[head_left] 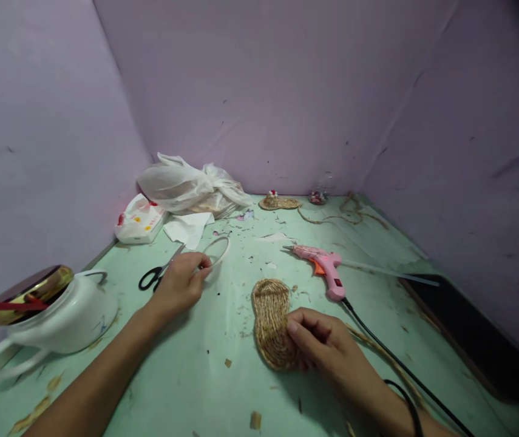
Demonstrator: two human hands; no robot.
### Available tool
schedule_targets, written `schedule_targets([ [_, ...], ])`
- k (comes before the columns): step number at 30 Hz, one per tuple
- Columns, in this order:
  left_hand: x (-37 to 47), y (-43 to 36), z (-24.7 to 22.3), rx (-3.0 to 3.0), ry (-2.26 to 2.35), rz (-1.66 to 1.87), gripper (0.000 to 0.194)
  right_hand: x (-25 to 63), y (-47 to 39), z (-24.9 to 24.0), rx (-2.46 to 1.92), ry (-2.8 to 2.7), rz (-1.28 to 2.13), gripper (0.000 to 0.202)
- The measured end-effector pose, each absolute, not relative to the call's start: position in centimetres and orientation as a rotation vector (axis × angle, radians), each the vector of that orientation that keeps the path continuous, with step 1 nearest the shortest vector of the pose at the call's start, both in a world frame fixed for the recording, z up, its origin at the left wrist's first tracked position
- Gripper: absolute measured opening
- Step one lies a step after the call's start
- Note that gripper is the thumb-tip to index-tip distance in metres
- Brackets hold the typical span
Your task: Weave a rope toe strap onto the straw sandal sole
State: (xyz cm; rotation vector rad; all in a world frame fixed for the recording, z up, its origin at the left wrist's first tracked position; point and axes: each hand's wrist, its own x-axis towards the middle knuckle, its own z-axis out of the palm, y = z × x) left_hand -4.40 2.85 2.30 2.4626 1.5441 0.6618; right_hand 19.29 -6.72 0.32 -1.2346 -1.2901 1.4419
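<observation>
A small sole-shaped piece of coiled jute rope is gripped at its right edge by my right hand, thumb on top. My left hand pinches a thin, pale ring-like loop whose exact kind I cannot make out. Black-handled scissors lie just left of that hand, partly hidden by it. To the right, a pink glue gun with an orange trigger rests on its side, a clear glue stick poking out of its back.
A white teapot-shaped pot stands at left, a gold-rimmed round object on top. Behind are a tissue pack, a plastic bag, another rope sole and a bead jar. A dark flat slab lies right.
</observation>
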Motion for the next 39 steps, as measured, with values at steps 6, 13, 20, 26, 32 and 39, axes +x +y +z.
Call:
schedule_targets([
  [6, -1.0, -1.8, 3.0, 2.200, 1.156, 0.770, 0.015, 19.9, -7.0, 0.2, -1.219, -1.450, 1.014, 0.024],
  [13, 0.1, -2.9, 2.6, 2.167, 1.121, 0.719, 0.013, 20.1, -7.3, 0.6, -1.090, -1.629, 0.658, 0.014],
  [20, 0.4, -3.5, 2.0, 2.197, 1.043, 0.754, 0.014, 20.0, -7.2, 0.6, -0.965, -1.682, 0.632, 0.015],
  [26, 0.8, -3.7, 2.0, 2.215, 0.936, 0.698, 0.012, 20.0, -7.4, 0.6, -0.913, -1.722, 0.724, 0.017],
  [32, 1.2, -4.1, 1.6, 2.195, 0.966, 0.668, 0.020, 19.8, -7.7, 1.1, -0.851, -1.846, 0.792, 0.014],
  [39, 1.7, -4.7, 0.5, 2.195, 0.983, 0.648, 0.021, 19.8, -8.0, 1.0, -0.832, -1.878, 0.830, 0.016],
])
